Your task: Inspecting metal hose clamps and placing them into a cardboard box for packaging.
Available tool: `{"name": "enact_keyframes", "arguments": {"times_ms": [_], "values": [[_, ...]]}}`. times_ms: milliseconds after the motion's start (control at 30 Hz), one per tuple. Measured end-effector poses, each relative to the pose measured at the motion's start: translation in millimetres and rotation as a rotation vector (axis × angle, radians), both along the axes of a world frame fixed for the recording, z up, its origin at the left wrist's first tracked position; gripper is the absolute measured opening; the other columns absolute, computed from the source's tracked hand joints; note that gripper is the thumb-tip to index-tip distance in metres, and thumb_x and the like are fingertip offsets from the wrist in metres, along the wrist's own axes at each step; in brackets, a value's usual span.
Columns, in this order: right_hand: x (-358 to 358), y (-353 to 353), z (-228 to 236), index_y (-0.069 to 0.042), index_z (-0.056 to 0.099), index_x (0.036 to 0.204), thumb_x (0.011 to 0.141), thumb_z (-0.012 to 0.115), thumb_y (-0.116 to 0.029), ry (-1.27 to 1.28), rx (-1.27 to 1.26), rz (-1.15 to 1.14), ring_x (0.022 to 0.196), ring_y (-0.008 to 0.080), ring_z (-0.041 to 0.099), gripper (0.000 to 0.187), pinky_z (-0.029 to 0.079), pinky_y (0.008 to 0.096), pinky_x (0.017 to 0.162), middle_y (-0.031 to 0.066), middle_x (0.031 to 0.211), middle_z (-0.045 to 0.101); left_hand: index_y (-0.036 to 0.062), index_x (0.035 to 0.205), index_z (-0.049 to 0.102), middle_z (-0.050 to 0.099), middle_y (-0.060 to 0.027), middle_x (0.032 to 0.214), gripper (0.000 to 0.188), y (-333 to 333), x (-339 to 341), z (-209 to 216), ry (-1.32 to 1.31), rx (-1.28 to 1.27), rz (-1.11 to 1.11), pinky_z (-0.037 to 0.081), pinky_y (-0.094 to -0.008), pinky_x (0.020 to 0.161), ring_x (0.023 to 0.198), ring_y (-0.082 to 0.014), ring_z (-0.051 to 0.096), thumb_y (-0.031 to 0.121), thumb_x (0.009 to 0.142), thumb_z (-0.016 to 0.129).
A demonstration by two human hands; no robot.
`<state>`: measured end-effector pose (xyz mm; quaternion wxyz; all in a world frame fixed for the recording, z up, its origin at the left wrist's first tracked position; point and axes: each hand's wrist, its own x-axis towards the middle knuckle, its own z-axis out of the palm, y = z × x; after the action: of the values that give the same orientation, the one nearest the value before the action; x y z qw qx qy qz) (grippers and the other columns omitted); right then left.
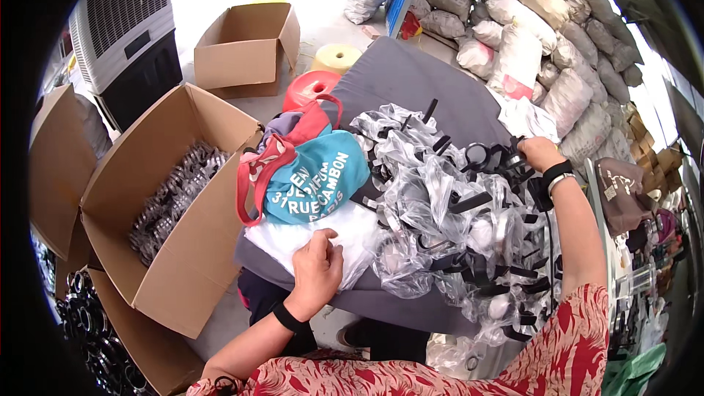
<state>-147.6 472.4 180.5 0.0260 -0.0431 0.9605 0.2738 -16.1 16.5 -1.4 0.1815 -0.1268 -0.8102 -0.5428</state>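
My left hand (317, 270) is closed, its fingers curled over a stack of thin white plastic bags (352, 246) near the front left of the table. Whether it pinches a bag is too hard to make out. On the far right side, my right hand (540, 152) grips a black item with round parts (515, 165), partly hidden by the fingers. Beside it lies a black ring-shaped part (477, 155). A big heap of clear plastic bags (433, 198) with black straps and round pieces inside spreads between my hands.
A teal and red cloth bag (315, 176) sits on the grey-covered table (411, 66). An open carton (187, 279) of bagged pieces stands left, with another carton (235, 66) behind. Black rings (92, 323) fill the lower left. Stuffed sacks (513, 51) are piled at the back right.
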Motion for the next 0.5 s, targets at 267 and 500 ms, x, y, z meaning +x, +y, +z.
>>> {"name": "enact_keyframes", "arguments": {"times_ms": [267,500], "values": [[49,-65,87,0.003,0.062,0.098,0.075,0.064,-0.012,0.241,-0.706,0.025,0.074,0.0211,0.062,0.027,0.048,0.0327,0.068,0.0121,0.084,0.066,0.0014,0.076,0.057,0.060,-0.0163,0.069,0.008,7,-5,-9,0.130,0.007,0.030,0.046,-0.0394,0.053,0.059,-0.0338,0.060,0.001,0.075,0.064],[183,-220,53,-0.001,0.053,0.081,0.080,0.059,-0.012,-0.008,-1.289,0.136,0.063,0.0077,0.046,0.013,0.039,0.0261,0.055,-0.0018,0.070,0.053,0.0017,0.073,0.054,0.058,-0.0146,0.061,0.016,-3,-11,-22,-0.029,0.078,0.106,0.045,-0.0387,0.053,0.057,-0.0316,0.059,0.009,0.076,0.067]]}}
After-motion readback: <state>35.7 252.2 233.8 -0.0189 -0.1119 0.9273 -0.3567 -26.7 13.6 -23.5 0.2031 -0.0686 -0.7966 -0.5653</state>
